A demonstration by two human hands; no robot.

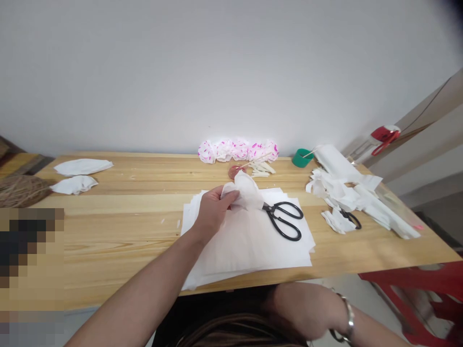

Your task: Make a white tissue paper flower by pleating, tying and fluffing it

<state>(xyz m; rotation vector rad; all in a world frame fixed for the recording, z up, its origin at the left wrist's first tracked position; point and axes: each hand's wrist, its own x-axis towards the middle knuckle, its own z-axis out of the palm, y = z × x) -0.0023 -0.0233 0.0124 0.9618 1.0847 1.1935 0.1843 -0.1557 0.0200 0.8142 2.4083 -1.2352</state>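
My left hand (213, 207) is closed on a cut piece of thin white paper (248, 190), pinched between thumb and fingers above a stack of white paper sheets (253, 250). A pair of scissors (287, 219) with black handles rests on the stack, its blades hidden by the held piece. Below the table's front edge, near my lap, is my right hand (307, 306), blurred, its fingers not distinguishable. A bracelet circles that wrist.
Pink-spotted white paper puffs (238, 150) line the wall beside a green cup (302, 158). Crumpled white paper (336, 190), a second black-handled scissors (352, 219) and a bottle (376, 142) sit right. Folded white pieces (83, 166) and twine (23, 190) lie left. A red stool (415, 289) stands below.
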